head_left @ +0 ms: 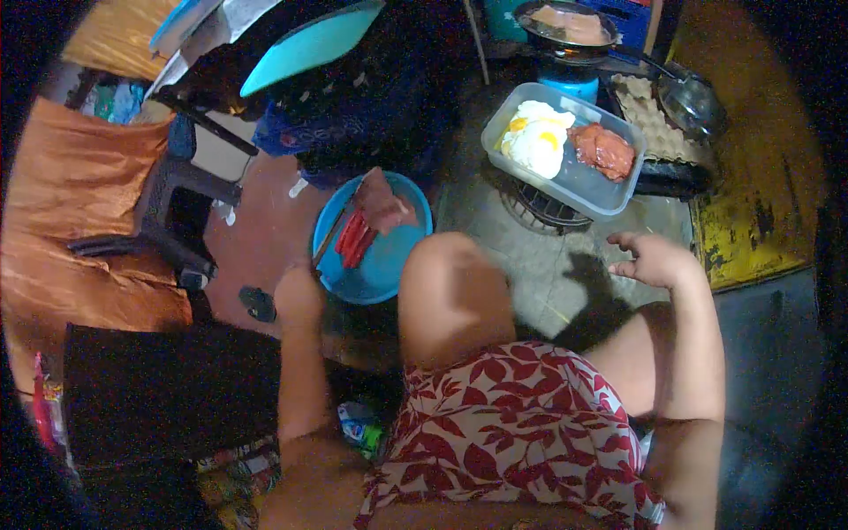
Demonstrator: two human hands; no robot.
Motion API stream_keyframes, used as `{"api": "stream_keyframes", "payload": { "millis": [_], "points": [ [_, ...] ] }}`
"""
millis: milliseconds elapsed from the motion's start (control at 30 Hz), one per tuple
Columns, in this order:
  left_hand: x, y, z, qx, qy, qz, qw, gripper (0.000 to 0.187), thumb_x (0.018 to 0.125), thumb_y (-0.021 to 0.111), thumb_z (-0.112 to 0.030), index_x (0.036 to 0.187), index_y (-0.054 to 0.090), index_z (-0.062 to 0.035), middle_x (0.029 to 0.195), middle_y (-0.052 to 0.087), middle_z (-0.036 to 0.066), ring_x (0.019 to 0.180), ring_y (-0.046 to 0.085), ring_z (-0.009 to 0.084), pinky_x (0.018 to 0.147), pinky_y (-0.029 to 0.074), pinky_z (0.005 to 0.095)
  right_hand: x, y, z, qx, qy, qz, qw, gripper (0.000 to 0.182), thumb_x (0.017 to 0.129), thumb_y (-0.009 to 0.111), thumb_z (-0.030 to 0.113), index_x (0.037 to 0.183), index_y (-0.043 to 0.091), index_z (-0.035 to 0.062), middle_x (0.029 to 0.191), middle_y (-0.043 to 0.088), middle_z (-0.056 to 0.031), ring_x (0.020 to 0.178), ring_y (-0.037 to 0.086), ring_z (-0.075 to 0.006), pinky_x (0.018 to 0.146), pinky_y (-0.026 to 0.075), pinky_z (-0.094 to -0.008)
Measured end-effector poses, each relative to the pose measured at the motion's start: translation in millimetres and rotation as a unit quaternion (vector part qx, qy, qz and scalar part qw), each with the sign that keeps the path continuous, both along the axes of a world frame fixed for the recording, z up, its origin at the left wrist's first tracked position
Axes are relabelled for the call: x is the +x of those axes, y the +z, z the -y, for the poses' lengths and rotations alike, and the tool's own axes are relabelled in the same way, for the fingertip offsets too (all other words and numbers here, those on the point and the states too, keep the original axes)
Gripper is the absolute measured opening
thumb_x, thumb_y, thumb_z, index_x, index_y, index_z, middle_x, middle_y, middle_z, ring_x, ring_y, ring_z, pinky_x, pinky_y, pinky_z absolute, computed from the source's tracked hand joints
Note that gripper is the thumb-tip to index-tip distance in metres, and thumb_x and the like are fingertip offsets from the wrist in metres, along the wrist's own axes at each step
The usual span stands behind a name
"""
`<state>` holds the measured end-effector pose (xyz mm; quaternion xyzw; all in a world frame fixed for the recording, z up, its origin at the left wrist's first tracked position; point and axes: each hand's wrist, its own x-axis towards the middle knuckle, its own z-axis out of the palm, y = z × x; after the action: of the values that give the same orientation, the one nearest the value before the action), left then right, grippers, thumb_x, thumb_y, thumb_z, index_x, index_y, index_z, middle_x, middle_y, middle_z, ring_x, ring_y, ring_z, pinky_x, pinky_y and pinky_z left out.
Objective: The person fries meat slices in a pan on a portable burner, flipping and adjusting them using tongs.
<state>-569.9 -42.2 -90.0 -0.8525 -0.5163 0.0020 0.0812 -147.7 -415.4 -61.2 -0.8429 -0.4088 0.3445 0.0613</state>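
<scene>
My left hand is at the near left rim of a blue basin, closed round the end of a thin brown stick-like utensil that reaches over the basin; its fingers are blurred. In the basin lie a pale pink slice of meat and several red sausage-like sticks. My right hand hangs open in the air, fingers apart and holding nothing. Beyond it stands a clear plastic container with fried eggs and reddish meat slices.
A frying pan with pinkish meat sits on a burner over a blue gas canister. Beside it are a glass lid and a cardboard egg tray. A metal grate is under the container. A dark stool stands left.
</scene>
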Motion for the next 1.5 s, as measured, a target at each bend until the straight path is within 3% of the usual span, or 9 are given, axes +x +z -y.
{"api": "stream_keyframes", "payload": {
  "millis": [233,367,433,567,800,867,967,1200,1500],
  "points": [
    [63.6,98.1,32.0,0.078,-0.087,0.020,0.993,0.010,0.086,0.061,-0.016,0.091,0.062,-0.0072,0.089,0.066,0.020,0.084,0.065,0.0411,0.071,0.050,0.0519,1.0,19.5,11.3,0.068,0.072,0.011,0.995,0.063,0.085,0.071,0.039,0.134,0.053,0.0031,0.130,0.059,-0.0212,0.120,0.057,-0.0367,0.102,0.044,-0.0405],
    [119.3,125.3,40.1,0.062,-0.104,0.046,0.992,0.012,0.085,0.063,-0.016,0.092,0.062,-0.0063,0.090,0.066,0.021,0.085,0.065,0.0424,0.072,0.050,0.0524,3.4,13.0,28.9,0.135,0.081,0.025,0.987,0.061,0.083,0.070,0.040,0.131,0.055,0.0040,0.120,0.063,-0.0242,0.111,0.061,-0.0395,0.097,0.047,-0.0443],
    [146.0,131.5,32.9,0.155,-0.212,0.093,0.960,0.013,0.086,0.063,-0.017,0.092,0.062,-0.0056,0.093,0.066,0.023,0.086,0.064,0.0432,0.071,0.050,0.0528,5.2,14.3,37.0,0.150,0.072,0.025,0.986,0.061,0.083,0.070,0.040,0.131,0.056,0.0039,0.119,0.064,-0.0242,0.111,0.061,-0.0395,0.097,0.048,-0.0443],
    [225.7,156.8,53.6,0.150,-0.258,0.153,0.942,0.014,0.086,0.063,-0.017,0.094,0.062,-0.0057,0.092,0.066,0.023,0.088,0.064,0.0425,0.073,0.050,0.0535,5.4,29.0,46.9,0.152,0.062,0.009,0.986,0.061,0.085,0.069,0.040,0.132,0.055,0.0030,0.122,0.062,-0.0234,0.113,0.059,-0.0389,0.098,0.046,-0.0431],
    [369.9,149.2,44.9,0.162,-0.323,0.145,0.921,0.017,0.085,0.065,-0.018,0.094,0.063,-0.0041,0.090,0.067,0.022,0.088,0.064,0.0420,0.074,0.050,0.0521,9.4,22.7,58.8,0.134,0.057,-0.010,0.989,0.062,0.086,0.067,0.039,0.134,0.052,0.0027,0.126,0.060,-0.0230,0.117,0.057,-0.0382,0.101,0.045,-0.0428],
    [401.4,147.6,51.4,0.098,-0.296,0.158,0.937,0.017,0.084,0.067,-0.018,0.091,0.064,-0.0038,0.091,0.068,0.022,0.089,0.065,0.0418,0.076,0.050,0.0519,13.1,16.4,59.9,0.130,0.058,-0.014,0.990,0.061,0.087,0.066,0.040,0.133,0.052,0.0026,0.126,0.060,-0.0230,0.117,0.057,-0.0388,0.101,0.045,-0.0427],
    [438.5,139.3,46.0,0.074,-0.314,0.163,0.933,0.017,0.084,0.067,-0.018,0.091,0.067,-0.0031,0.095,0.069,0.022,0.092,0.065,0.0414,0.079,0.051,0.0507,19.4,2.8,64.4,0.181,0.081,-0.002,0.980,0.059,0.083,0.072,0.043,0.127,0.057,0.0068,0.116,0.065,-0.0230,0.110,0.062,-0.0373,0.093,0.050,-0.0449],
    [499.5,118.6,19.1,0.053,-0.250,0.110,0.960,0.021,0.084,0.062,-0.012,0.101,0.071,-0.0023,0.105,0.069,0.022,0.101,0.066,0.0385,0.088,0.053,0.0460,22.3,27.8,75.0,0.173,0.061,-0.048,0.982,0.058,0.088,0.070,0.032,0.133,0.053,0.0009,0.126,0.060,-0.0239,0.118,0.058,-0.0373,0.101,0.046,-0.0409],
    [529.8,116.8,24.4,0.037,-0.218,0.036,0.975,0.024,0.087,0.058,-0.011,0.104,0.073,-0.0048,0.115,0.067,0.020,0.107,0.065,0.0378,0.090,0.053,0.0455,32.4,0.7,81.4,0.267,0.068,-0.056,0.960,0.062,0.089,0.065,0.044,0.132,0.052,0.0005,0.118,0.062,-0.0264,0.113,0.060,-0.0387,0.095,0.047,-0.0435]
  ]
}}
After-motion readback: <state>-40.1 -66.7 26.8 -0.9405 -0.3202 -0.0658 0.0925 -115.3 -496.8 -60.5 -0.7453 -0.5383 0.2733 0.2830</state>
